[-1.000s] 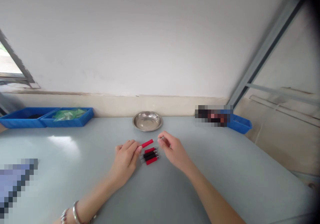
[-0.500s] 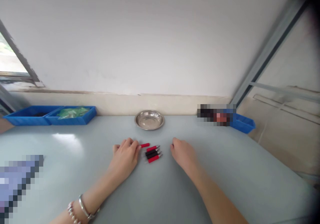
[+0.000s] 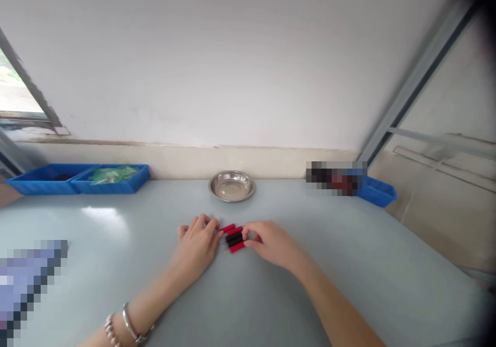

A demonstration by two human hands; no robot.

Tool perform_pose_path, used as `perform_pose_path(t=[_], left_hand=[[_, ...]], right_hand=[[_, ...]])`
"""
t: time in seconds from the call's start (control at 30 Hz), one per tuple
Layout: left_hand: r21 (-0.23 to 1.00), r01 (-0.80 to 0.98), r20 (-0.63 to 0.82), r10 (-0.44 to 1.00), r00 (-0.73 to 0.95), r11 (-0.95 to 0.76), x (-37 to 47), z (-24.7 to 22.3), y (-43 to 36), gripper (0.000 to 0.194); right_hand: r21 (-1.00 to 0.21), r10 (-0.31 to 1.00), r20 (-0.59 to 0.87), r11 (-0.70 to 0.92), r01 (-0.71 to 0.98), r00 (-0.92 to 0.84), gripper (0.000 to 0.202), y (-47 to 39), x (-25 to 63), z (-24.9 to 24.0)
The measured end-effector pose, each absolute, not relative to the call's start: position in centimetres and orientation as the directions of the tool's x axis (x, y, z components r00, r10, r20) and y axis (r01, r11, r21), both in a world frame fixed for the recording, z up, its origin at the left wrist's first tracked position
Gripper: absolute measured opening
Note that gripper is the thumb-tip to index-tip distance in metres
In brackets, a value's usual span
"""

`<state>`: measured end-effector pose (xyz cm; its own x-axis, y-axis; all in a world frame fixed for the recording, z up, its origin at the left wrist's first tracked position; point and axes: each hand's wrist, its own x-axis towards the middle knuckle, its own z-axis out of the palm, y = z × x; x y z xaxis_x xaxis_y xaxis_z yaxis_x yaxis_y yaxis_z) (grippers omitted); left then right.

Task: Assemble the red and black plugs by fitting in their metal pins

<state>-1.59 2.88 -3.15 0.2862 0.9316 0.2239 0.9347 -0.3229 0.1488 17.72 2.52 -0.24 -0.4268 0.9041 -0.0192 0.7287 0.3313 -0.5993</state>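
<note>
As the bench (image 3: 248,305) reads from the left, two blue bins (image 3: 108,188) sit against the back wall, the inner one with a green bag (image 3: 116,174) in it. Next is the left hand (image 3: 197,241), palm down, fingers curled, thumb and forefinger closed in on the left end of a red tube (image 3: 228,228); looks pinched, though the fingers cover that end. Tube lies just right of those fingertips, long axis running rightward and slightly away from the wearer, roughly parallel to the row of pen-like pieces (image 3: 233,239) just on its near side. Row has red pieces outside, black between, clear ends to the left, metal tips to the right. Steel bowl (image 3: 231,188) is beyond, apart from the row. Right hand (image 3: 269,242) is at the row's right ends, thumb and index bent into a narrow C, hiding some metal tips. Can't tell if it grips one or has anything tucked inside. Key relation: tube is nearer the left hand, metal tips nearer the right, so the right hand sits end-on to the axis, not across it. Far right: another blue bin (image 3: 377,192), well apart.
</note>
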Motion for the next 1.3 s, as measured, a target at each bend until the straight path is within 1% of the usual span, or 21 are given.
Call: perform_pose_path(t=[0.1,0.4,0.57,0.83,0.97,1.13,1.3], left_hand=[[0.171,0.929,0.242,0.928,0.284,-0.329,-1.6,-3.0,2.7,0.024],[0.275,0.842,0.286,0.875,0.390,-0.465,-1.2,-2.1,2.0,0.025],[0.284,0.813,0.295,0.853,0.429,-0.508,-1.0,-1.8,1.8,0.024],[0.310,0.753,0.279,0.813,0.512,-0.580,-0.8,-1.6,1.6,0.023],[0.303,0.720,0.279,0.780,0.560,-0.625,-0.8,-1.8,1.5,0.022],[0.262,0.682,0.257,0.730,0.633,-0.683,-1.0,-1.9,1.5,0.021],[0.228,0.691,0.249,0.727,0.640,-0.686,-1.0,-1.7,1.4,0.016]], right_hand=[[-0.580,0.911,-0.052,0.305,0.755,-0.409,0.006,2.5,17.7,-0.6],[-0.576,0.909,-0.045,0.315,0.755,-0.413,0.013,2.5,17.5,-0.6],[-0.564,0.909,-0.027,0.329,0.757,-0.415,0.012,2.5,17.5,-0.8],[-0.526,0.915,-0.046,0.319,0.789,-0.401,0.013,2.4,17.2,-0.5],[-0.505,0.918,-0.027,0.329,0.798,-0.396,0.011,2.5,17.3,-0.8],[-0.502,0.920,-0.029,0.324,0.802,-0.390,0.011,2.5,17.4,-1.1],[-0.522,0.918,-0.054,0.309,0.795,-0.393,0.007,2.6,17.7,-0.8]])
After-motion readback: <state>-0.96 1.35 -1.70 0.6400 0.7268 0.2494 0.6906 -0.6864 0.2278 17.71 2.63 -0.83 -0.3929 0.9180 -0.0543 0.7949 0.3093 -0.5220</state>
